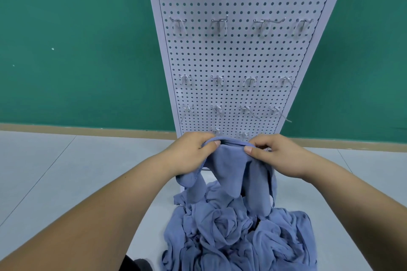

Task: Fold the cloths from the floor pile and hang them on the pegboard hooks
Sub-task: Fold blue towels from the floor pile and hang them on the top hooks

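A blue cloth [231, 174] hangs bunched between my hands, above the pile of blue cloths [237, 237] on the floor. My left hand [189, 154] pinches the cloth's top edge at its left end. My right hand [279, 156] pinches the same edge at its right end. The hands are close together, so the edge sags a little between them. Straight ahead stands the white pegboard [237, 55] with several rows of bare metal hooks [218, 25]. Its lowest hooks sit just behind my hands.
A green wall [77, 39] with a tan baseboard [88, 131] runs behind the pegboard. Grey floor tiles [66, 171] spread to the left and right of the pile. A dark shape [136, 264] shows at the bottom edge.
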A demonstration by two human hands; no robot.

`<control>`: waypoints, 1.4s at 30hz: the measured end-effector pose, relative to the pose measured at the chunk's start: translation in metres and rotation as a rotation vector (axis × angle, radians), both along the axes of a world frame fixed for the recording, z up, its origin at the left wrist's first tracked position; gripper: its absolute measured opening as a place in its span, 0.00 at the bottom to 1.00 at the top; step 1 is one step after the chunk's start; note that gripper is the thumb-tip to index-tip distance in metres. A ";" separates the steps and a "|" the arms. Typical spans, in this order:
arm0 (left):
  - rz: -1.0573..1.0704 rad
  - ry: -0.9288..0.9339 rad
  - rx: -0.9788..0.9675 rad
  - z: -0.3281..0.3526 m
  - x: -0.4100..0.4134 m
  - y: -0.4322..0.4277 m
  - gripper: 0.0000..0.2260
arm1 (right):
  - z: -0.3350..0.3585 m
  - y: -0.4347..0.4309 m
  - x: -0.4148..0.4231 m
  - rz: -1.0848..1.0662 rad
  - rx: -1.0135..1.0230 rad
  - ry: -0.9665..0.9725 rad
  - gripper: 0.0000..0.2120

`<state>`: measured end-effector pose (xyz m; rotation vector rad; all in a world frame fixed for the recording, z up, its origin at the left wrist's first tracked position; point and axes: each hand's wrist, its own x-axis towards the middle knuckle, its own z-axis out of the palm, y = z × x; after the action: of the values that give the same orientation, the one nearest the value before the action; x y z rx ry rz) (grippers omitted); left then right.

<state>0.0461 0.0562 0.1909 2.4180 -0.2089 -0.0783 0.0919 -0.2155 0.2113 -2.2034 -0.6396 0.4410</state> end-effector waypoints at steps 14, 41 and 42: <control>0.211 0.510 0.089 -0.029 -0.024 -0.035 0.30 | 0.013 0.039 -0.028 -0.390 0.573 0.381 0.20; 0.644 0.403 -0.893 0.005 -0.002 0.025 0.31 | -0.005 -0.047 0.014 -0.651 0.528 0.480 0.11; 0.651 0.352 -0.770 0.005 -0.002 0.028 0.31 | -0.005 -0.049 0.014 -0.612 0.527 0.468 0.11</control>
<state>0.0438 0.0845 0.1955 1.5691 0.6046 -0.1005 0.1059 -0.2643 0.2064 -1.5958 0.1694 0.3848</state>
